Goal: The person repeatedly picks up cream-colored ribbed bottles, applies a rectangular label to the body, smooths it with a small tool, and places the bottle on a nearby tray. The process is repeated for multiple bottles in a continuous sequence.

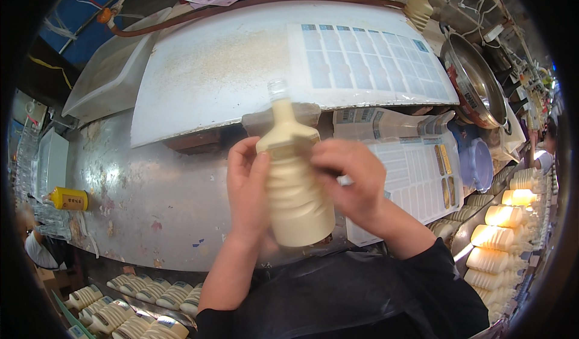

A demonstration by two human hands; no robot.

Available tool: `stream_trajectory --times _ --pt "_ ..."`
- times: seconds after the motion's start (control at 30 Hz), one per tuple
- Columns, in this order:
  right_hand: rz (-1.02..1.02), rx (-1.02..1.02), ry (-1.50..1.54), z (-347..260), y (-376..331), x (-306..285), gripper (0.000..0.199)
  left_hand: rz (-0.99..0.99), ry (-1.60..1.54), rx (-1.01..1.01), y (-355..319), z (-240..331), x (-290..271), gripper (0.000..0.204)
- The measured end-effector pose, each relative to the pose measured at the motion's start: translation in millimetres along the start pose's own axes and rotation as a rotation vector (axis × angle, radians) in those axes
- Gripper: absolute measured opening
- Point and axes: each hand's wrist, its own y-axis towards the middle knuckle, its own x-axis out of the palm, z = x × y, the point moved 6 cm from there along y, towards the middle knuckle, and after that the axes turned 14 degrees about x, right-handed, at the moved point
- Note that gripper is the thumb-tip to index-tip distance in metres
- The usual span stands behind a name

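A crowded workroom, its edges curving away from me, surrounds a worn metal bench (157,200) marked with scuffs and specks of paint. Toward its back lies a white board (223,88), gritty in the middle, with a sheet of blue-and-white labels (368,58) flat on its right part. A brown hose (271,1) runs along the far edge.

At the near side of the bench, I see a person in black holding a cream bottle (295,209) with a ribbed body and a clear neck. The bottle is in front of the person's chest, neck pointing away, its top overlapping the board's near edge in my view. The left hand (247,185) has its grip around the bottle's left side. The right hand (354,173) is at the upper right side, fingers bent beside a dark band; motion blurs its grip, so I cannot tell whether it is clenched.

Right of the hands lies a second label sheet (404,176), with a lilac bowl (476,165) and a wide metal pan (482,82) beyond. On the left are a white tub (108,76) and a small yellow bottle (69,198) lying sideways. More cream bottles lie in rows at lower left (163,294) and, sunlit, at lower right (493,236).
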Motion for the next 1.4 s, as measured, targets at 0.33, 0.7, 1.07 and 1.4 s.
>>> stream_trajectory --times 0.33,0.7,1.07,1.4 --pt "0.002 -0.239 -0.072 -20.7 2.0 -4.7 0.037 -0.053 0.287 0.071 10.5 11.3 3.4 0.029" --pt "0.055 0.321 -0.003 31.2 35.3 -3.2 0.029 -0.165 0.462 0.083 17.5 2.0 5.6 0.035" --pt "0.115 0.235 -0.01 23.4 33.4 1.2 0.025 -0.138 0.184 -0.044 11.3 0.0 7.3 0.034" --pt "0.044 -0.313 -0.06 -21.4 5.1 0.7 0.036 0.082 0.045 -0.024 12.1 -9.4 -17.9 0.019"
